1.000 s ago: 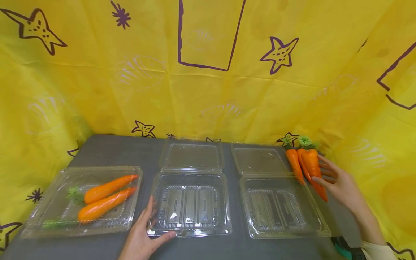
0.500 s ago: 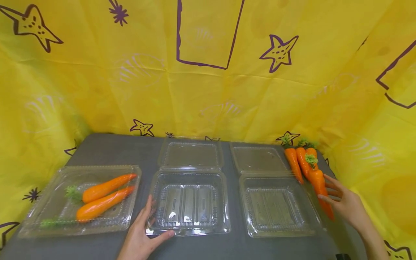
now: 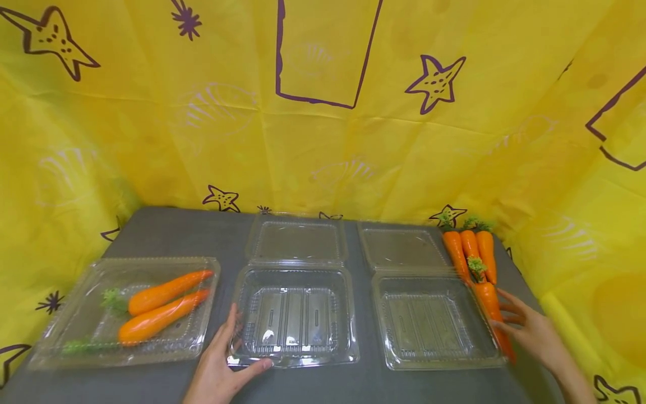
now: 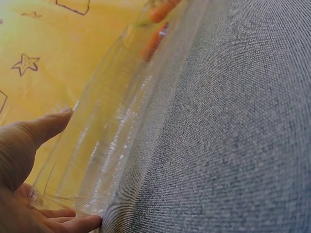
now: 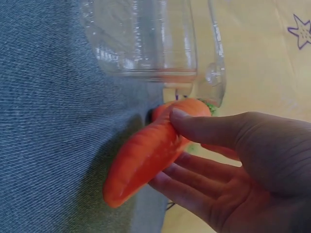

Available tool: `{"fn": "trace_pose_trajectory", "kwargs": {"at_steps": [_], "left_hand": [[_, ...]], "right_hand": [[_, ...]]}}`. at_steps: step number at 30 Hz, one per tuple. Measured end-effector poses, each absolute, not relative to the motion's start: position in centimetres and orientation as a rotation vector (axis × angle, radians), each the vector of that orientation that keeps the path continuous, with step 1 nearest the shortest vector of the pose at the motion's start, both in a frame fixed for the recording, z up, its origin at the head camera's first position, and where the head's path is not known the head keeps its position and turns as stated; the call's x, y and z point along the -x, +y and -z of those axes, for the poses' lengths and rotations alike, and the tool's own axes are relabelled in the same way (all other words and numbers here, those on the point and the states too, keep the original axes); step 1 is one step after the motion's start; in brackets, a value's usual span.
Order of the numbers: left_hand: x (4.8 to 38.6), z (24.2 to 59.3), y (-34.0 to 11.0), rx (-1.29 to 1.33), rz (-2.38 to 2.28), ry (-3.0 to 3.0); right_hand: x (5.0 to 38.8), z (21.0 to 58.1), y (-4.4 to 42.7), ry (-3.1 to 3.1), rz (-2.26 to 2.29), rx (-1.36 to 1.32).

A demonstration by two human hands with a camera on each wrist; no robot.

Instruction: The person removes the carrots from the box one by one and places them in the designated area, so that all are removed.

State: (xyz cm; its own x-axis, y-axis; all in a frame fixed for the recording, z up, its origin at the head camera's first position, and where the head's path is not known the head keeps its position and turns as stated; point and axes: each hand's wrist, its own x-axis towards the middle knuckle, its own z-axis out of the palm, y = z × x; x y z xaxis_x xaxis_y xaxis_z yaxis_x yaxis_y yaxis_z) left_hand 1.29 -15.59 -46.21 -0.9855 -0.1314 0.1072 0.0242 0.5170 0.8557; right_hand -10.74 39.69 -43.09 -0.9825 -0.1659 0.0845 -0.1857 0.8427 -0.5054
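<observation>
In the head view my right hand (image 3: 532, 328) pinches a carrot (image 3: 489, 303) with a green leafy top, at the right side of the right clear plastic container. The right wrist view shows my thumb on one side of this carrot (image 5: 146, 153) and the fingers on the other. My left hand (image 3: 217, 359) holds the front left corner of the middle clear plastic container (image 3: 353, 314), thumb at its front rim and fingers along its left side. The left wrist view shows that container (image 4: 107, 121) between thumb and fingers. Its lid (image 3: 298, 241) lies folded back.
To the left, a third plastic container (image 3: 202, 350) has carrots (image 3: 166, 292) in it. The right container (image 3: 434, 362) stands with its lid (image 3: 404, 247) folded back. Several carrots (image 3: 469, 247) lie at the back right of the grey table (image 3: 166, 224). A yellow cloth (image 3: 323, 140) hangs behind.
My right hand has drawn one carrot away from the pile, toward the front, and it now is beside the right container. The left hand stays at the middle container.
</observation>
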Motion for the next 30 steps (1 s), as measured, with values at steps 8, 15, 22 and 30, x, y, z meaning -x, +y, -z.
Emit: {"fn": "trace_pose_trajectory", "kwargs": {"at_steps": [8, 15, 22, 30], "left_hand": [[-1.3, 46.2, -15.5, -0.079, 1.443, -2.588], [-1.2, 45.7, -15.5, -0.107, 1.492, -2.595], [-1.3, 44.9, -15.8, -0.213, 1.531, -2.673], [-1.2, 45.2, -15.7, -0.063, 1.278, -2.673]], "right_hand": [[10.8, 43.8, 39.7, -2.979, -0.846, -0.301], [10.9, 43.9, 39.8, -3.032, -0.841, -0.268], [10.7, 44.0, 39.9, -3.026, -0.904, -0.272], [10.8, 43.6, 40.4, -2.990, -0.889, -0.337]]}}
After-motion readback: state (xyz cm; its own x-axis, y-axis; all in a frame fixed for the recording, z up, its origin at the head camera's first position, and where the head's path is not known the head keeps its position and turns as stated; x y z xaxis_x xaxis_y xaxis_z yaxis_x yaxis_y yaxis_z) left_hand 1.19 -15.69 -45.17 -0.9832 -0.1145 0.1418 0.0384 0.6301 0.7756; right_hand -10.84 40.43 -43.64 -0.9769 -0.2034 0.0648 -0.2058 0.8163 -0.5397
